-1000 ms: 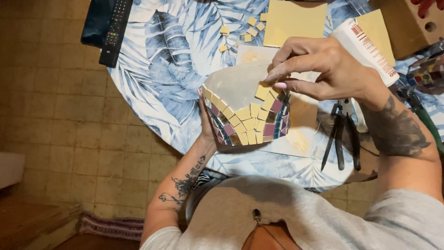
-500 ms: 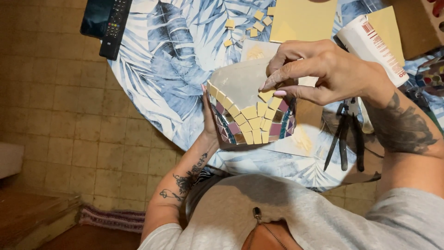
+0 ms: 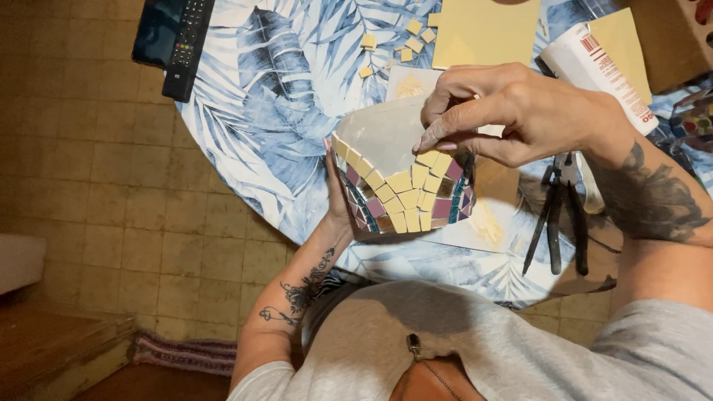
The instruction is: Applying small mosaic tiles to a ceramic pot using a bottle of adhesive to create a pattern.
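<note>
I steady the mosaic pot (image 3: 401, 189) above the table (image 3: 282, 111) in my clasped left hand (image 3: 338, 197) while my right hand (image 3: 512, 111), fingertips pinched together, presses a yellow tile (image 3: 434, 160) at its rim; firm, even seating seems needed next.

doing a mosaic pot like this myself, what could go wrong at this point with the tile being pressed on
1. The right hand presses a yellow tile at the rim of the mosaic pot, which only the left hand steadies in the air; a hard push could tip it or shift neighbouring tiles.
2. The pliers lie near the table edge, and a forearm might knock them off.
</note>
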